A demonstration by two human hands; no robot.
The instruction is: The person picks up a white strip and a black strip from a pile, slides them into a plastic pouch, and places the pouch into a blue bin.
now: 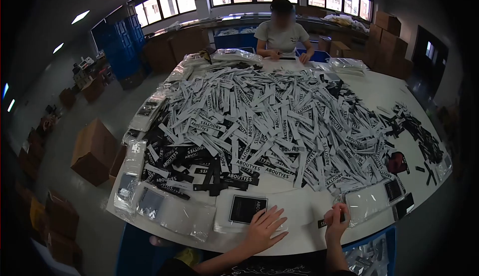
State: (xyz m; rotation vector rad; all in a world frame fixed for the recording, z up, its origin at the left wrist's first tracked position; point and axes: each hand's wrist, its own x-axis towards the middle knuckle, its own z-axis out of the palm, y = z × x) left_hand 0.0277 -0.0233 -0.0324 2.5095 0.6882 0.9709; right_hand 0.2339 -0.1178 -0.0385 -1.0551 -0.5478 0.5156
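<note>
My left hand (264,230) lies with its fingers spread on a clear plastic bag (223,217) near the table's front edge. A black printed panel (244,209) shows on that bag beside my fingertips. To the right, my right hand (335,224) is closed with a black printed strip (322,223) in its fingers; part of its lettering shows and the rest is hidden by the hand. Beyond both hands spreads a large heap of white and black strips (269,119), many printed ABOUTYES.
Stacked clear bags lie left (174,216) and right (366,203) of my hands. A dark red object (396,162) sits at the right, near a pile of black strips (421,136). Across the table (384,89) another person (282,34) sits. Blue bins (376,248) stand below the front edge.
</note>
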